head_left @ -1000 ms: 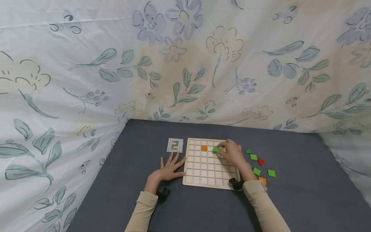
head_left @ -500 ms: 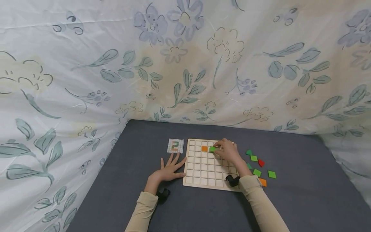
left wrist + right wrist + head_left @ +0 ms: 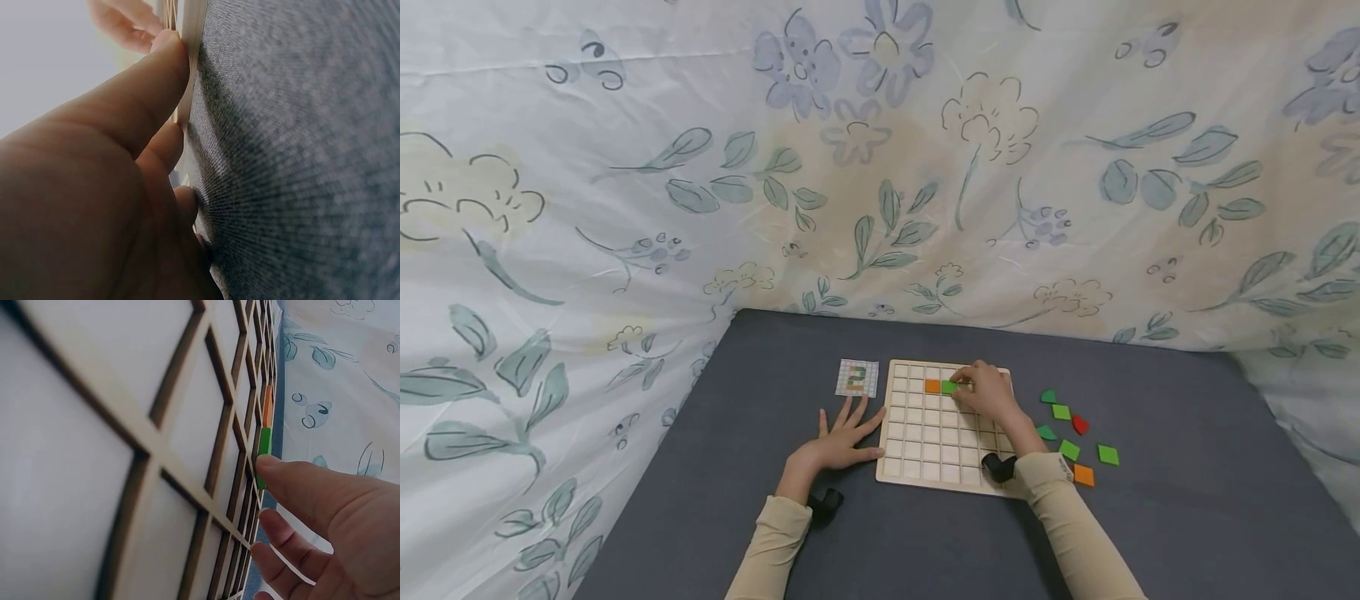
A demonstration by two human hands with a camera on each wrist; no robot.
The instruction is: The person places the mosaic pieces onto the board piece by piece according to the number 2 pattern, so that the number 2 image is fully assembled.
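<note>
A wooden grid board [image 3: 921, 451] lies flat on the dark table. An orange square tile [image 3: 932, 387] sits in one of its upper cells. Just right of it, my right hand [image 3: 988, 395] pinches a green square tile [image 3: 948, 387] between thumb and fingers; in the right wrist view the thumb tip presses on that green tile [image 3: 265, 441], in line with the orange tile [image 3: 267, 406]. My left hand [image 3: 835, 443] is spread on the table, its thumb and index fingertip at the board's left edge. In the left wrist view the thumb [image 3: 156, 75] touches the wooden rim.
A small card [image 3: 857, 378] with a coloured grid pattern lies left of the board, beyond the left fingertips. Right of the board are scattered green tiles [image 3: 1108, 454], a red piece [image 3: 1080, 424] and an orange tile [image 3: 1083, 475]. A floral cloth [image 3: 880, 233] hangs behind the table.
My right hand has moved left over the board with the green tile, which now lies level beside the orange one. My left hand stays at the board's edge.
</note>
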